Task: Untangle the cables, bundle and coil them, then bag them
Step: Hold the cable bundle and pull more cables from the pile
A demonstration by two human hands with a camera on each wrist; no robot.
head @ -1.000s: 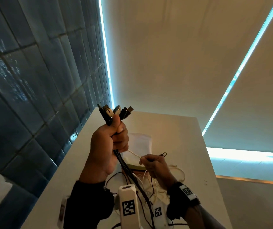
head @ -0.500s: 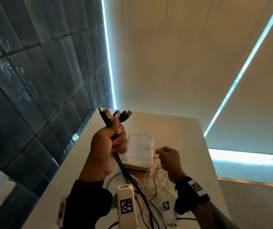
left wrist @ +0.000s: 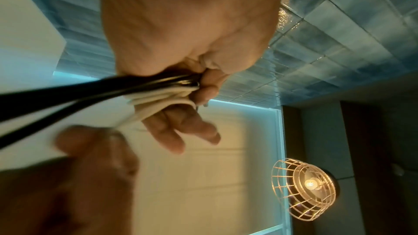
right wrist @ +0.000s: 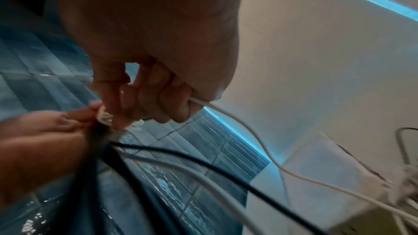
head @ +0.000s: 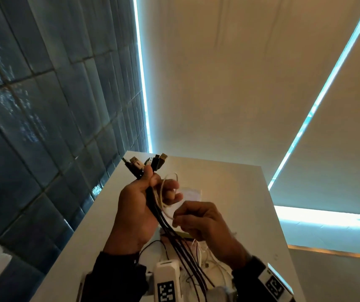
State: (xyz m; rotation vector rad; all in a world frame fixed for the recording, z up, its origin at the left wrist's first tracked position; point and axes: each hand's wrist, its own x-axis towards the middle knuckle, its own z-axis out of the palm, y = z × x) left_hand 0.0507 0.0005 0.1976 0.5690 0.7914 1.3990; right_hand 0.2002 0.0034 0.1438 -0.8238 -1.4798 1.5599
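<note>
The bundle of black cables (head: pixel 170 227) runs upright through the left hand (head: pixel 139 205), plug ends (head: pixel 146 163) fanned out above the fist, tails dropping to the tabletop (head: pixel 229 182) below. The left hand grips the bundle with thumb and upper fingers; the lower fingers (left wrist: pixel 181 131) hang looser. A thin white cable (head: pixel 163 192) loops against the bundle at the left fingers. The right hand (head: pixel 205 223) sits just right of and slightly below the left, pinching that white cable (right wrist: pixel 237 122), which trails off to the loose tangle on the tabletop near a white bag (head: pixel 191 194). So the bundle's long axis is near vertical, and the white cable lies across it, right hand nearer the free length. Likely next: laying the white cable along the bundle or winding it round; slack below could snag.
</note>
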